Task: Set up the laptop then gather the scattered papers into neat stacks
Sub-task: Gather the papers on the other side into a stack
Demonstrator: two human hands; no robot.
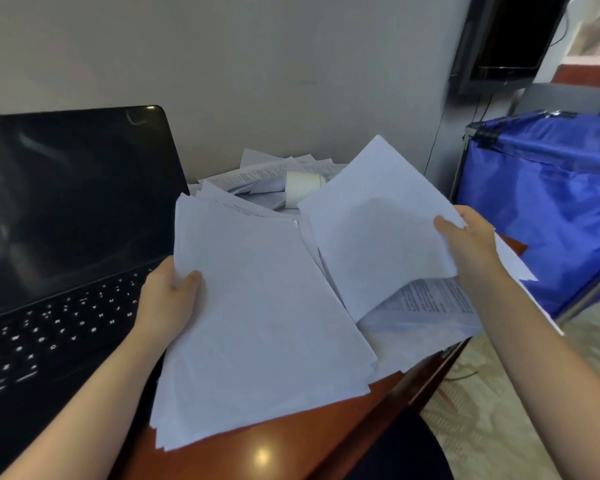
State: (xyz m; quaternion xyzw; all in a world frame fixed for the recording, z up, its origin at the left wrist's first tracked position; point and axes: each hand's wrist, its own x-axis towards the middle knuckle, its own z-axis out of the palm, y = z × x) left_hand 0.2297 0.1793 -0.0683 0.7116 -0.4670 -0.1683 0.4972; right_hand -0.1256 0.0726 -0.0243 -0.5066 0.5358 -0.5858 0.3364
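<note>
An open black laptop (66,237) stands on the left of the brown desk (278,441), screen dark and keyboard facing me. My left hand (168,299) grips the left edge of a thick stack of white papers (264,323), thumb on top, the stack held over the desk's middle. My right hand (471,244) pinches the right edge of a loose white sheet (378,230), lifted and tilted above printed pages (426,306) lying at the desk's right edge. More scattered papers (257,181) lie heaped at the back by the wall.
A white paper roll (303,187) lies among the back papers. A blue fabric bin (548,209) on a metal frame stands right of the desk. A dark monitor (506,39) hangs on the wall at upper right. Patterned floor (482,403) shows below right.
</note>
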